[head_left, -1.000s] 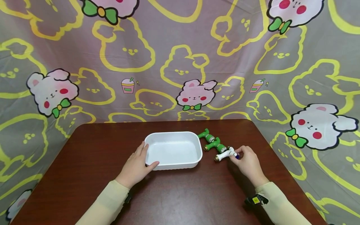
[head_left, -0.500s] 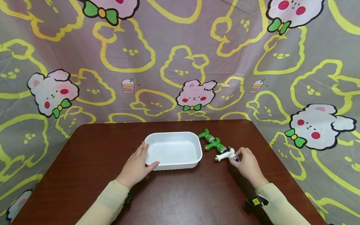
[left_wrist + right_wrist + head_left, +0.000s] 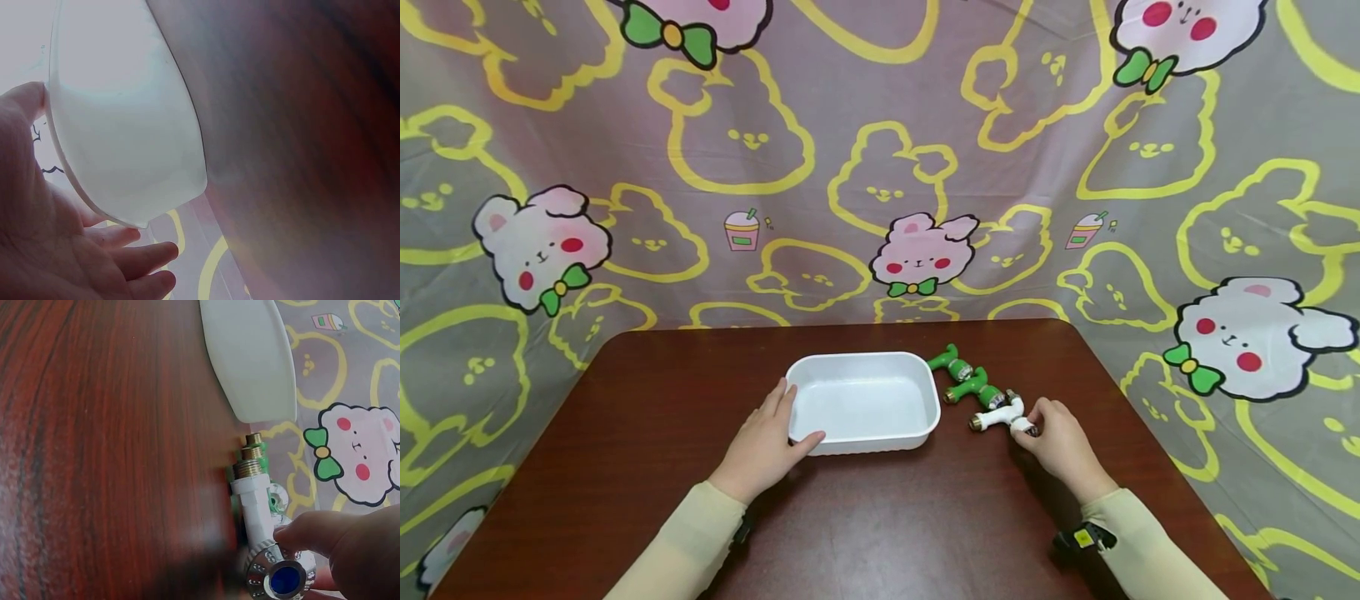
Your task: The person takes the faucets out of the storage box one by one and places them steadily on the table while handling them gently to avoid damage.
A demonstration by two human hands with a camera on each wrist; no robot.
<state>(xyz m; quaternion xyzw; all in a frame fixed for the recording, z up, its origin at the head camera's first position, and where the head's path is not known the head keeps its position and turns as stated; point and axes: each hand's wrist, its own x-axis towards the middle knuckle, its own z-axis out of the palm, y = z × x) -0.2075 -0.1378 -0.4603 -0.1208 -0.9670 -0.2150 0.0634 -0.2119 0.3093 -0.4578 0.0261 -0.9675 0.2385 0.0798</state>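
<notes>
A white faucet [image 3: 997, 415] with a brass threaded end lies on the table, right of the white rectangular basin [image 3: 865, 445]. My right hand [image 3: 1062, 442] pinches its knob end between thumb and fingers. In the right wrist view, the faucet's ridged chrome knob [image 3: 279, 575] shows a blue cap, with my thumb against its side. My left hand [image 3: 763, 446] rests at the basin's left end, fingers extended along the rim and thumb on the near side. From the left wrist, the thumb touches the basin rim while the other fingers are spread loosely.
Two green faucets [image 3: 974, 387] with brass threads lie in a slanting row between the basin and the white one, the farther one close to the basin's right back corner. A patterned cloth [image 3: 820, 167] hangs behind the brown table [image 3: 880, 525].
My right hand has dipped slightly, and the white faucet has turned a little with it; its blue cap has gone from sight in the head view. The left hand and basin stay put.
</notes>
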